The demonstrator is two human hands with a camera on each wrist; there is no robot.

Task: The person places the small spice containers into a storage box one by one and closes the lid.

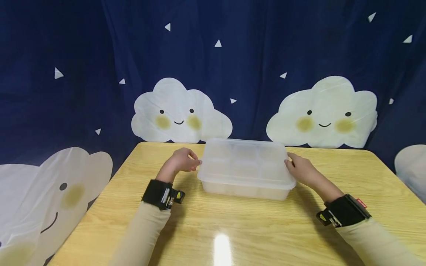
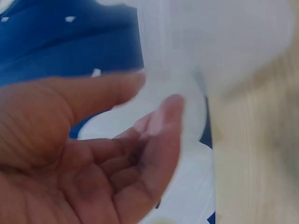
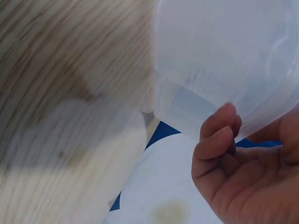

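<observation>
A translucent white plastic box [image 1: 244, 190] stands on the table with its lid [image 1: 246, 162] on top, and several compartments show faintly through it. At the box's left side is my left hand [image 1: 183, 160]; its thumb tip is at the lid's edge. In the left wrist view, the left hand's fingers [image 2: 173, 109] are loosely bent and apart from the box, with a gap between them and the thumb. My right hand [image 1: 301, 169] grips the box's right rim. The right wrist view has its bent fingers [image 3: 217, 140] against that rim, while the thumb is partly hidden behind the box.
The light wooden table [image 1: 193, 225] extends in front of the box and to both sides. Behind it hangs a dark blue curtain [image 1: 249, 66] with smiling white clouds and small white triangles. Each wrist wears a black strap with a small camera.
</observation>
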